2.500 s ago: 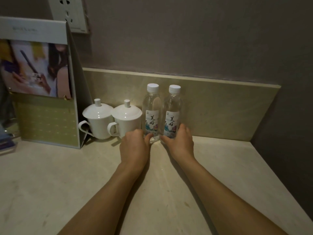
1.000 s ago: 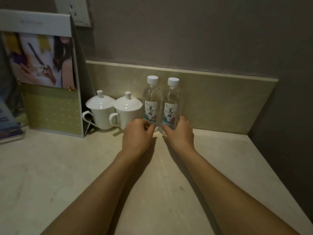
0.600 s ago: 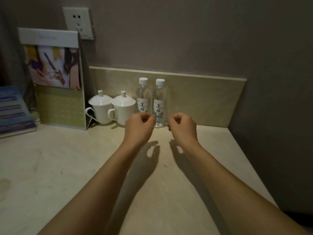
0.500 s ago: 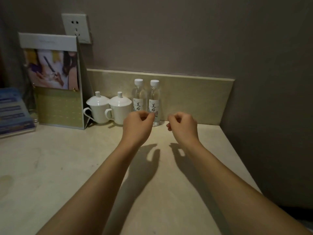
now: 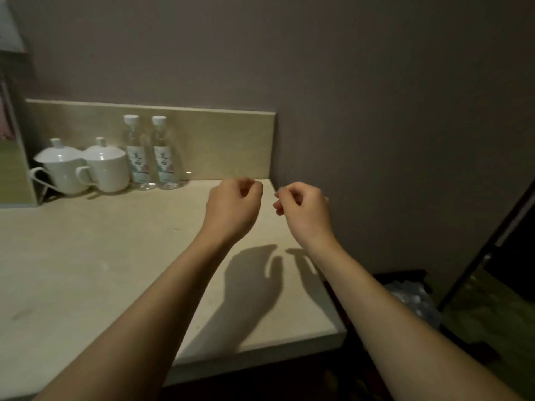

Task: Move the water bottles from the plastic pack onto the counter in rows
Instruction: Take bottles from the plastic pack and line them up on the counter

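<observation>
Bottles placed: two water bottles upright, side by side at the backsplash.
Hands: left hand and right hand loosely curled, empty.
Pack: plastic pack below, right of the counter.
Advice: reach down right; set the next pair beside them.

Two white lidded cups (handles leftward) stand touching beside a propped display card.

The stand-up display card at the left edge is cut off; its print cannot be read. The bottle labels are too small to read. Below the counter's right end, the plastic pack lies in shadow, partly behind the right forearm; its bottle count is indeterminable.
</observation>
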`<control>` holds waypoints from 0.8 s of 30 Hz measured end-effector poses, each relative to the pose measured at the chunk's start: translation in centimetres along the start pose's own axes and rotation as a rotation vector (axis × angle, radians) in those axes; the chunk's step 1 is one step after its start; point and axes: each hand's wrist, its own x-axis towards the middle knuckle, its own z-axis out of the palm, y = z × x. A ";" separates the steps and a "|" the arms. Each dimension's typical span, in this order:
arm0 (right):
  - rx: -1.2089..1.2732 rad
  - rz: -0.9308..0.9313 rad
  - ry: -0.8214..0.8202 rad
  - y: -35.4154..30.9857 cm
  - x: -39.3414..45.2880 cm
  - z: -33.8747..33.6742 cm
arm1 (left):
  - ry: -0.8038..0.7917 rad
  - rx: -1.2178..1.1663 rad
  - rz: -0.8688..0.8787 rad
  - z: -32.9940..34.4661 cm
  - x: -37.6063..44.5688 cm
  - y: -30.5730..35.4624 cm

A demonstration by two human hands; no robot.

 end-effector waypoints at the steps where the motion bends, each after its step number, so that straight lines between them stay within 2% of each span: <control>1: 0.003 0.004 0.036 0.7 0.0 -1.6 | -0.015 0.003 0.014 1.2 -0.6 0.9; 6: 0.039 -0.003 0.205 5.2 -0.3 -8.6 | -0.069 0.006 0.079 8.9 -2.5 5.2; 11: 0.010 0.082 0.277 12.9 1.2 -17.0 | -0.260 0.082 0.094 20.3 -3.6 9.6; 18: 0.007 0.194 0.307 23.6 2.6 -28.2 | -0.337 0.094 -0.048 34.0 -5.6 10.9; 24: -0.042 0.320 0.255 31.5 2.9 -32.6 | -0.380 0.032 -0.168 42.6 -6.8 8.5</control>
